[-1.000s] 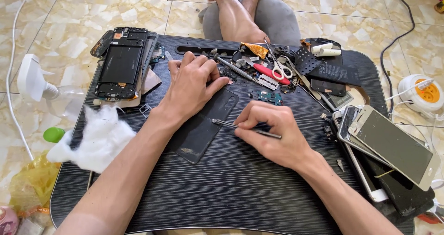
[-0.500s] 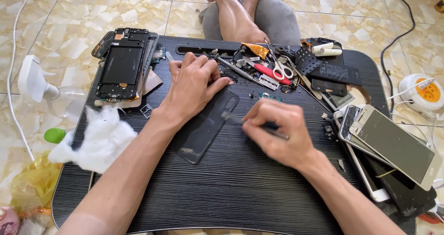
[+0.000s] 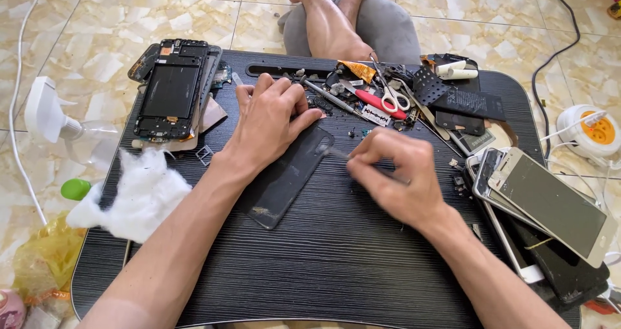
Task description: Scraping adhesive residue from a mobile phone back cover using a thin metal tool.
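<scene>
A dark phone panel (image 3: pixel 284 180) lies slanted on the black tabletop (image 3: pixel 323 264). My left hand (image 3: pixel 268 119) rests flat on the panel's upper end and pins it down. My right hand (image 3: pixel 394 177) is closed around a thin metal tool (image 3: pixel 337 152), whose tip reaches the panel's upper right edge. The hand is slightly blurred.
A stripped phone frame (image 3: pixel 171 89) lies at the back left, a wad of white cotton (image 3: pixel 139 196) at the left edge. Scissors (image 3: pixel 388 96), a red-handled tool, a blade and small parts crowd the back. Stacked phones (image 3: pixel 550 203) sit on the right. Someone's feet (image 3: pixel 330 18) rest beyond the table.
My right hand has moved up and left with the thin tool, bringing its tip closer to the panel's top edge. My left hand stays on the panel.
</scene>
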